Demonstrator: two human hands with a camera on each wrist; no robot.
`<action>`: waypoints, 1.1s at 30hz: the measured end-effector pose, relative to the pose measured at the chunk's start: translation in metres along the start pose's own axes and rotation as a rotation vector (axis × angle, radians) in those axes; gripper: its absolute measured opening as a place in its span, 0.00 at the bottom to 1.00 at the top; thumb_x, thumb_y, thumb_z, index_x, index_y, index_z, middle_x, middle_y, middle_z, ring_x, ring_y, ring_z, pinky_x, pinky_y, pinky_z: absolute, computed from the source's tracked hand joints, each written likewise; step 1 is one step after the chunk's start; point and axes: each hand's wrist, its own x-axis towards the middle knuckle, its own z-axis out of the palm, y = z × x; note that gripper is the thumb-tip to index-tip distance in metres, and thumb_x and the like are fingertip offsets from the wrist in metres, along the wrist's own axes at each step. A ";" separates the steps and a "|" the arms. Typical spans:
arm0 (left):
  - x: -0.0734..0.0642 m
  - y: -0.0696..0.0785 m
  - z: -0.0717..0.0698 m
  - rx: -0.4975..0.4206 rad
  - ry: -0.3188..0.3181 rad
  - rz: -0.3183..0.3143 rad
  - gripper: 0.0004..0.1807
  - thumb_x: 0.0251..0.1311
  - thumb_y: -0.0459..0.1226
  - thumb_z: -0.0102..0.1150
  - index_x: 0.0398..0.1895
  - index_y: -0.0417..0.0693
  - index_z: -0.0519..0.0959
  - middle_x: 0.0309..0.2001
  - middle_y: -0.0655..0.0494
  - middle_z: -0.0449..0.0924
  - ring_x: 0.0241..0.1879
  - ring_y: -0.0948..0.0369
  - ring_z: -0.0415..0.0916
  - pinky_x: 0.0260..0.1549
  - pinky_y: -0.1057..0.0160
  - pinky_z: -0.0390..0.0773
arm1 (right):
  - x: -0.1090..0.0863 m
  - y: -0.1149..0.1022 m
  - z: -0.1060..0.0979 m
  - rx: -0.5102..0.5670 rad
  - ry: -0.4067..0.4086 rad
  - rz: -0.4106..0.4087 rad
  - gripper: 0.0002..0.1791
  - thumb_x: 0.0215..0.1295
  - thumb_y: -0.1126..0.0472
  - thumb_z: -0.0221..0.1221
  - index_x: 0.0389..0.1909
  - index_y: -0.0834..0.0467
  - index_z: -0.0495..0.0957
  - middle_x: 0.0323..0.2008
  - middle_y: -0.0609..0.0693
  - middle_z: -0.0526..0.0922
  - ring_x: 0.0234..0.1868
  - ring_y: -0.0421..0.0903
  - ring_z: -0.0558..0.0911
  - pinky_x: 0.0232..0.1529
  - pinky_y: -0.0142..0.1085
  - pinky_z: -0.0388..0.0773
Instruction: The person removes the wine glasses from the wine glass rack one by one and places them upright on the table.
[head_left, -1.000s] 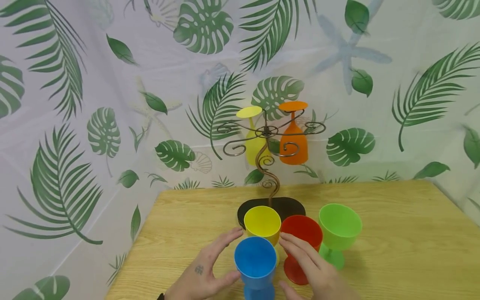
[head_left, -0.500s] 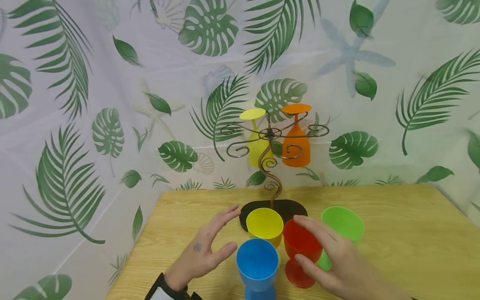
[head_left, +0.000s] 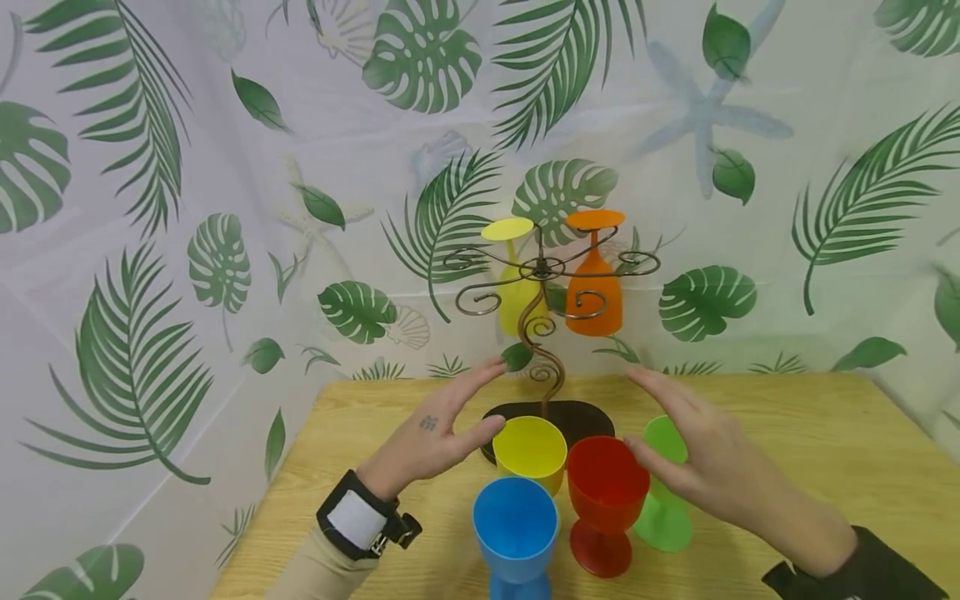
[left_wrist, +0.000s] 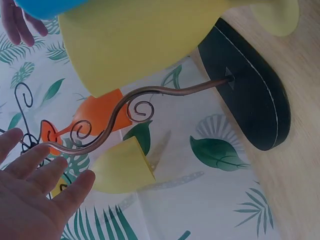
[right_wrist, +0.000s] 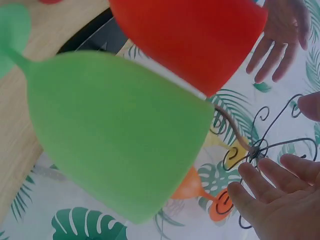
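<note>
Carefully, I'd steer my left hand, near ten o'clock from the yellow cup, and my right hand, near two o'clock from the red cup, so their fingers, held apart and gripping nothing, don't bump either cup.

Left hand, right hand raised apart, fingers extended, thumbs pointing inward
</note>
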 end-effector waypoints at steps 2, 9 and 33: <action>0.007 0.000 0.000 0.004 -0.009 -0.005 0.34 0.74 0.51 0.53 0.79 0.52 0.62 0.79 0.54 0.58 0.78 0.54 0.56 0.74 0.43 0.61 | 0.003 0.004 -0.002 -0.019 -0.018 0.013 0.43 0.51 0.65 0.73 0.71 0.59 0.69 0.65 0.57 0.78 0.61 0.58 0.80 0.69 0.30 0.70; 0.029 0.005 0.001 0.032 -0.051 -0.009 0.38 0.74 0.60 0.47 0.79 0.53 0.60 0.80 0.54 0.55 0.79 0.54 0.55 0.74 0.43 0.61 | 0.018 0.023 -0.002 -0.033 -0.047 0.001 0.39 0.54 0.66 0.72 0.68 0.67 0.70 0.63 0.64 0.78 0.60 0.63 0.80 0.56 0.62 0.78; 0.071 0.007 -0.001 -0.003 -0.091 -0.025 0.41 0.73 0.63 0.45 0.80 0.50 0.58 0.80 0.50 0.56 0.78 0.51 0.56 0.75 0.43 0.59 | 0.090 0.092 -0.014 -0.037 -0.497 0.334 0.48 0.71 0.45 0.61 0.76 0.73 0.52 0.73 0.74 0.62 0.62 0.70 0.77 0.62 0.64 0.74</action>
